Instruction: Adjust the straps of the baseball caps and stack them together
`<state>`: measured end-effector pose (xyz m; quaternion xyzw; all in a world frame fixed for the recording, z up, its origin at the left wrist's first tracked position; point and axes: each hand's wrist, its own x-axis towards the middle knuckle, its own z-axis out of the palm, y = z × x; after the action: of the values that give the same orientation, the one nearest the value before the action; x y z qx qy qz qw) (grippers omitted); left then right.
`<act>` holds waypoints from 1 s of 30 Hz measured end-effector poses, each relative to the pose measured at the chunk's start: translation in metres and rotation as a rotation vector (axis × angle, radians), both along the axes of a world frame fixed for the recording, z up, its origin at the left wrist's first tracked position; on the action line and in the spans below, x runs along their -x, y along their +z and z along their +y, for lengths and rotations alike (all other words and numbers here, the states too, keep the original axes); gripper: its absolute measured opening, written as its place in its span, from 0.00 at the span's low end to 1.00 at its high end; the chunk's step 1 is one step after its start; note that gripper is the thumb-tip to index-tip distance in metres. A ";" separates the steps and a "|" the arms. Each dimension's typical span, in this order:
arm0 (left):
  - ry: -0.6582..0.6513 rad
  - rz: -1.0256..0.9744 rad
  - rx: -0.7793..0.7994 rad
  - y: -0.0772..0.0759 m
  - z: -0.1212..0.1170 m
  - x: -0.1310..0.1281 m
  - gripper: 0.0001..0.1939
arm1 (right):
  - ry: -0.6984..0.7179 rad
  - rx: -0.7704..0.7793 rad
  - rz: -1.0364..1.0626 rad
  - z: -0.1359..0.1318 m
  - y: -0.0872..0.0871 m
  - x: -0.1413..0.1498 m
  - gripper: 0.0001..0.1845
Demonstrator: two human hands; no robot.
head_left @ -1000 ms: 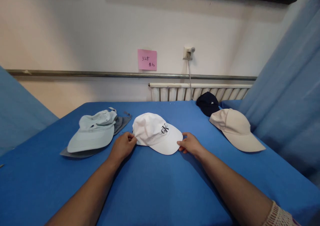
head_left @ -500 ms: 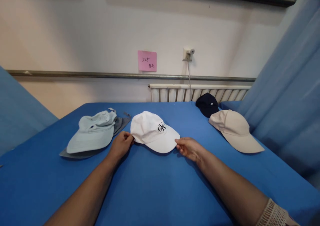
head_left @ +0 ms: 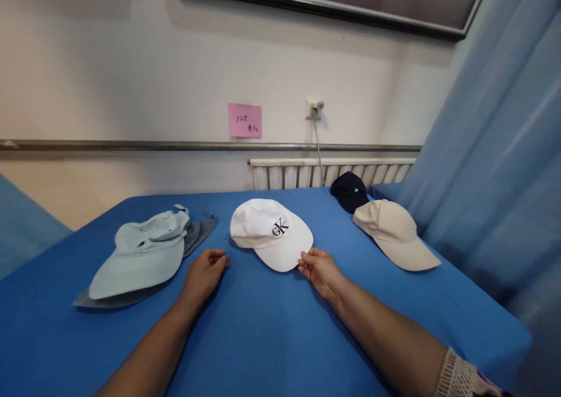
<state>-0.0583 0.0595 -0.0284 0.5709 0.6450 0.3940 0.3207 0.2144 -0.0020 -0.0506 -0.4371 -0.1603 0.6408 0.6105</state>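
Observation:
A white baseball cap (head_left: 272, 233) with black letters on its front lies on the blue-covered surface, its brim toward the front right. The fingers of my right hand (head_left: 322, 273) pinch the brim's edge. My left hand (head_left: 205, 275) is off the cap, a little to its left, with nothing in its loosely bent, slightly parted fingers. Nearest to that hand on the left is a pale blue-green cap (head_left: 138, 274), resting on a grey cap (head_left: 199, 233) that is mostly hidden beneath it.
On the right lies a beige cap (head_left: 390, 233), with a dark navy cap (head_left: 349, 192) just behind it. A wall with a rail (head_left: 175, 146), a radiator (head_left: 280, 178) and a plugged-in socket (head_left: 314, 110) borders the far side. Blue curtains (head_left: 477, 169) hang at the sides.
My left hand has let go of the white cap's back edge and drawn away from it. My right hand still holds the brim. The camera view has shifted to the right and tilted up.

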 end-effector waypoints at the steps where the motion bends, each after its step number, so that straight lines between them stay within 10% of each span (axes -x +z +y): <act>1: -0.030 0.034 -0.009 -0.001 -0.001 -0.003 0.13 | -0.026 -0.018 0.008 0.003 -0.001 -0.002 0.11; 13: -0.490 0.544 -0.335 -0.013 -0.023 -0.061 0.08 | -0.316 -0.099 0.006 0.054 -0.014 -0.042 0.14; 24: -0.521 0.463 -0.292 -0.016 -0.007 -0.052 0.07 | -0.439 0.025 -0.061 0.146 -0.014 -0.084 0.05; 30: -0.523 0.427 -0.263 -0.015 -0.006 -0.051 0.06 | -0.390 0.010 -0.145 0.157 -0.023 -0.089 0.20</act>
<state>-0.0073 0.0535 -0.0436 0.8222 0.4736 0.2502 0.1926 0.3031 0.1551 -0.0732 -0.5077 -0.1127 0.4781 0.7078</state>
